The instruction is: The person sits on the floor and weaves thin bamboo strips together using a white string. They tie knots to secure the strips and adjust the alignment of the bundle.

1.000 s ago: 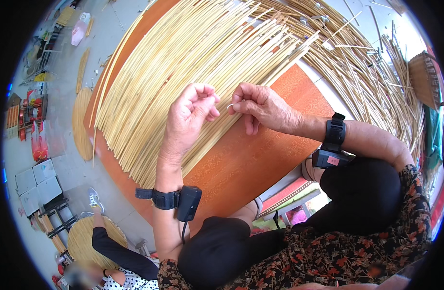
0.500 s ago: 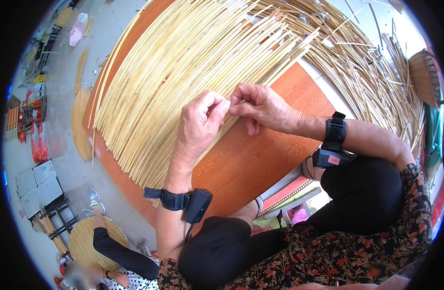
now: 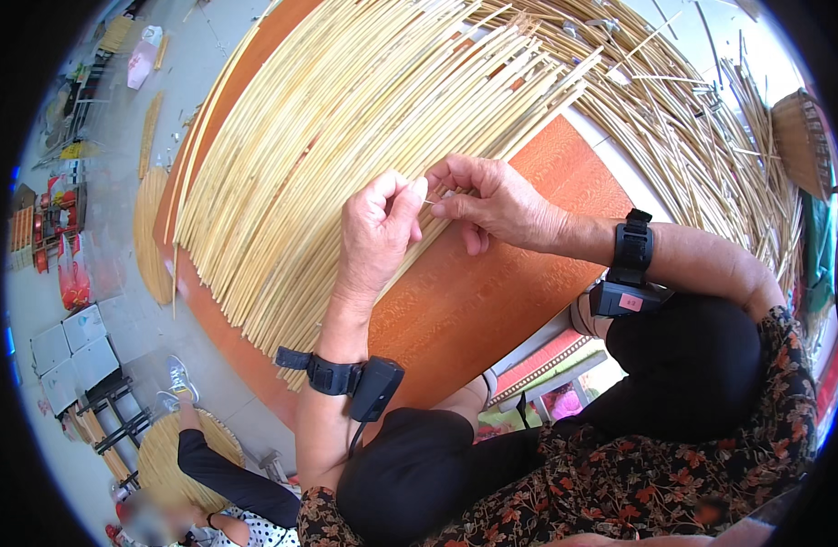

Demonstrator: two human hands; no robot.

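Over the near edge of a sheet of pale yellow stalks (image 3: pixel 291 191), both of my hands meet. The stalks lie side by side on a reddish-brown board (image 3: pixel 474 310). My left hand (image 3: pixel 372 232) is closed, thumb against the bent forefinger. Close beside it, my right hand (image 3: pixel 506 202) pinches with thumb and forefinger, the other fingers curled. Between the fingertips shows a short bit of thin, pale strand (image 3: pixel 428 201); the rest of it is hidden or too fine to make out.
Beyond the board, a heap of browner stalks (image 3: pixel 683 155) spreads over the floor, near a woven basket (image 3: pixel 799 146). Off to the left are a round woven mat (image 3: pixel 153 232) and white boxes (image 3: pixel 77 351). Another person (image 3: pixel 227 474) sits at lower left by a round woven piece (image 3: pixel 168 456).
My fingertips have drawn slightly apart, and the thin strand now shows between them. The left forearm has shifted a little to the right. The stalks lie as before.
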